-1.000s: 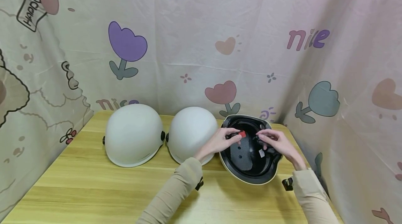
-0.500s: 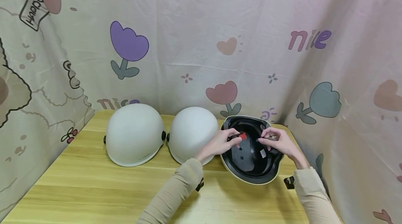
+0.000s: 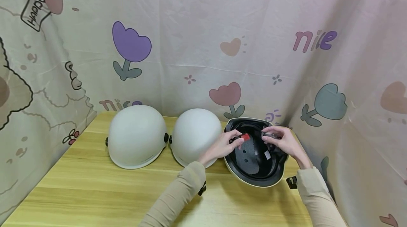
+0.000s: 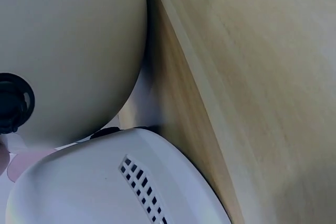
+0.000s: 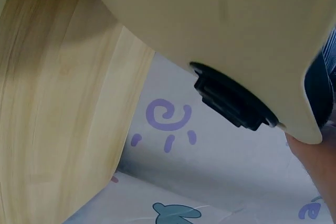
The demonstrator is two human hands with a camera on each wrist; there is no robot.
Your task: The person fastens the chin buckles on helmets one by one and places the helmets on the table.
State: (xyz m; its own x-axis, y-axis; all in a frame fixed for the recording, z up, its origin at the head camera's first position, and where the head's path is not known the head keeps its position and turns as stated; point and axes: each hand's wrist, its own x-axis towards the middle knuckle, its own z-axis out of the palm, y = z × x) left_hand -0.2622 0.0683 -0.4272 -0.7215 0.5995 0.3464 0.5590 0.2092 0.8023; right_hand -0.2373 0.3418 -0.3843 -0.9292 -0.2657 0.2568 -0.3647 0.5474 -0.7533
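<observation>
An upturned white helmet (image 3: 250,179) with a black lined inside lies at the right of the table. Over its opening my left hand (image 3: 220,145) pinches a black buckle piece with a red end (image 3: 245,137) between thumb and fingertips. My right hand (image 3: 285,143) pinches a dark buckle end (image 3: 270,135) near the helmet's far right rim. The two pieces are apart, with a gap between the hands. In the right wrist view the helmet's outer shell (image 5: 220,19) shows a black side fitting (image 5: 233,98), and the held pieces are hidden.
Two more white helmets stand dome-up on the wooden table (image 3: 105,195): a left one (image 3: 136,137) and a middle one (image 3: 195,131), side by side. The middle helmet is close beside the upturned one. A patterned cloth (image 3: 187,36) hangs behind and along both sides.
My right hand has shifted slightly up toward the far rim, and its grip on the dark buckle end has changed. The left hand stays almost still with the red-ended piece.
</observation>
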